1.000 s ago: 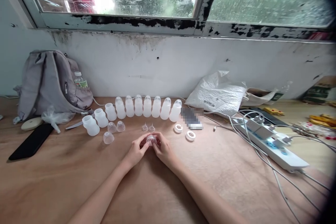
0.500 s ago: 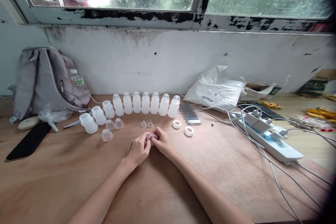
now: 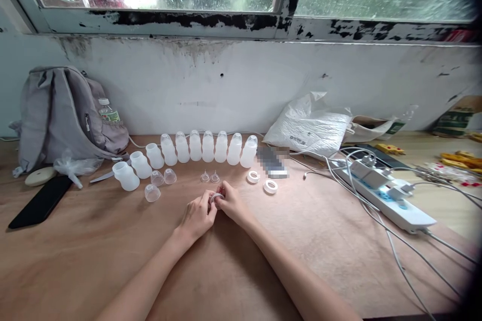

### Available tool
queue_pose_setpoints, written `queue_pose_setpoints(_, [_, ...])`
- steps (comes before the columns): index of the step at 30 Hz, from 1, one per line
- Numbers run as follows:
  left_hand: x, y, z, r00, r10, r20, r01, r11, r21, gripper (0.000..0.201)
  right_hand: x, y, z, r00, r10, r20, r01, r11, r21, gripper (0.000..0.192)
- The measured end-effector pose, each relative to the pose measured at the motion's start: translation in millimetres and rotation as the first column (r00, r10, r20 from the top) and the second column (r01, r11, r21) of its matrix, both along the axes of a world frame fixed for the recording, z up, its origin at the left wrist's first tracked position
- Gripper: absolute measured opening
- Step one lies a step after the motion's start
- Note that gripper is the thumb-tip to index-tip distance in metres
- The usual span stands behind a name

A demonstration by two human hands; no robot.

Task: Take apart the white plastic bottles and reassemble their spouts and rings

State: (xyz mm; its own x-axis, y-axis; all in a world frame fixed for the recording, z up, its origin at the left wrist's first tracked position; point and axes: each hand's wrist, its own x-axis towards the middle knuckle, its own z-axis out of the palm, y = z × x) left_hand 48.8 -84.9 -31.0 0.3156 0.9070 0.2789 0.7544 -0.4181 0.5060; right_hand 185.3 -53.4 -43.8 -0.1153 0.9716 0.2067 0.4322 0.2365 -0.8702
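Note:
My left hand (image 3: 197,211) and my right hand (image 3: 230,203) meet above the middle of the table, fingers closed around a white baby bottle collar ring (image 3: 216,195). The fingers hide much of the ring, and I cannot make out whether a teat sits in it. Just beyond lie two clear bottle teats (image 3: 209,176). To the right of my hands, two white collar rings (image 3: 270,186) lie flat. Off to the left are three clear dome caps (image 3: 152,192) and three frosted bottles without tops (image 3: 126,176). Several capped bottles (image 3: 208,147) stand in a curved row behind.
At the left are a grey backpack (image 3: 64,115), a black phone-like slab (image 3: 39,203) and a clear plastic bag (image 3: 77,164). A white parcel bag (image 3: 311,125) leans on the wall. Right of it, a power strip (image 3: 387,200) trails loose cables. A partly blurred phone (image 3: 276,165) lies near the bottles.
Both hands stay in nearly the same place on the ring. The right fingers have shifted slightly upon it, and the whole view has moved a little.

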Motion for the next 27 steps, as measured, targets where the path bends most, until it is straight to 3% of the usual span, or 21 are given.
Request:
queue_pose_setpoints(5, [2.2,0.1,-1.5,0.998,0.05,0.024,-0.05,0.999,-0.011,0.018,-1.1,-4.1,1.4,1.0,0.014,-0.002,-0.014,1.0,-0.003,0.01])
queue_pose_setpoints(14, [-0.6,3.3,-0.1,0.974,0.157,0.162,-0.144,0.985,-0.091,0.014,-2.6,-15.4,6.8,0.999,0.035,0.032,-0.039,0.994,0.106,0.004])
queue_pose_setpoints(21, [-5.0,6.3,-4.5,0.969,0.128,0.212,-0.112,0.99,-0.087,0.019,-4.0,-16.8,6.7,0.998,0.016,0.058,-0.025,0.988,0.154,0.005])
queue_pose_setpoints(27, [-6.6,1.2,5.0,0.942,0.046,0.334,-0.037,0.999,-0.033,0.023,-3.8,-23.5,12.7,0.998,0.065,0.022,-0.068,0.973,0.221,0.02])
